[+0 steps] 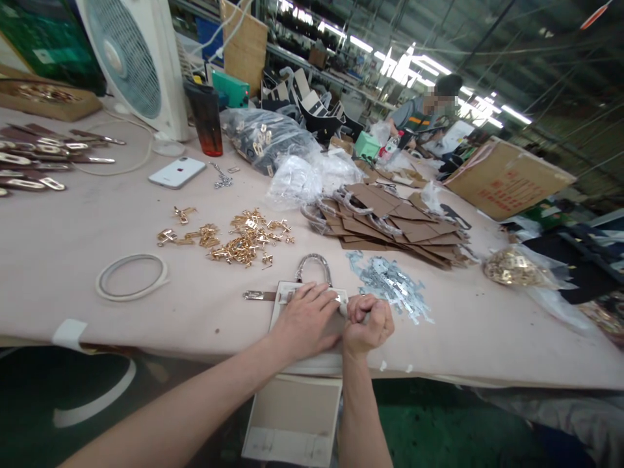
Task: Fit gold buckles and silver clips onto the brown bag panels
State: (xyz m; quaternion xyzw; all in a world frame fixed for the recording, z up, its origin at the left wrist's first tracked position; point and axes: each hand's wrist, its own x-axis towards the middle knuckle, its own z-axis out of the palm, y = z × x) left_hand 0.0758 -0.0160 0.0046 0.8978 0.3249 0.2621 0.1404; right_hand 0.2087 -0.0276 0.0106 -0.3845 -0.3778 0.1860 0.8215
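A flat, unassembled bag panel [277, 313] in white and taupe lies at the table's front edge. Its looped handle [313, 258], wrapped in clear film, points away from me. My left hand [308, 320] lies flat across the panel with fingers stretched out. Curled into a fist, my right hand [368, 325] is at the panel's right edge; whatever its fingers grip is hidden. A strap with a metal end plate [256, 296] sticks out to the left. Below the table edge hangs the bag's lower flap [295, 406].
Gold metal fittings [246, 242] lie in a pile beyond the panel, with flat silver plates [394, 285] to the right. A tape roll [131, 277], phone [177, 172], tumbler [205, 117] and fan [131, 62] are leftward. Stacked brown bag pieces [390, 221] lie behind; a person [416, 116] works farther back.
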